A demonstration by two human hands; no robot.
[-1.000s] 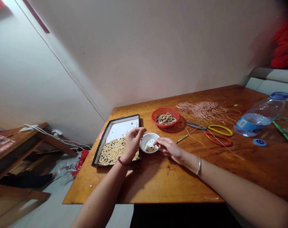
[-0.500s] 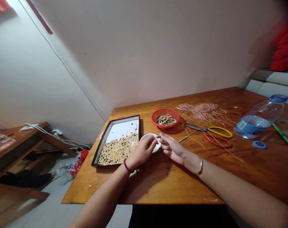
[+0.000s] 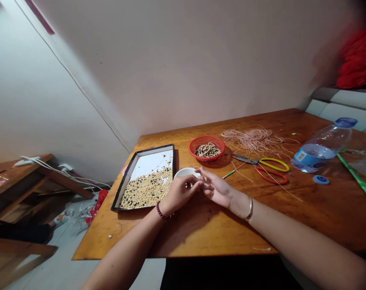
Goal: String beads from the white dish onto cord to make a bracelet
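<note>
My left hand, with a dark red bead bracelet at its wrist, is closed in a pinch beside a white bowl. What its fingertips hold is too small to make out. Palm up, my right hand meets it at the fingertips, fingers curled around something hidden, perhaps thin cord. Left of the hands lies a black-edged tray with many pale and dark beads. Behind them a red basket holds strung beads.
Scissors with yellow and red handles lie right of the basket, near tangled pink cord. Farther right are a tilted water bottle, a blue cap and a green strip. The wooden table meets a wall.
My left hand has turned lower over the bowl's near edge, its fingertips now against my right fingers. My right hand has tipped more palm up. The view has shifted slightly.
</note>
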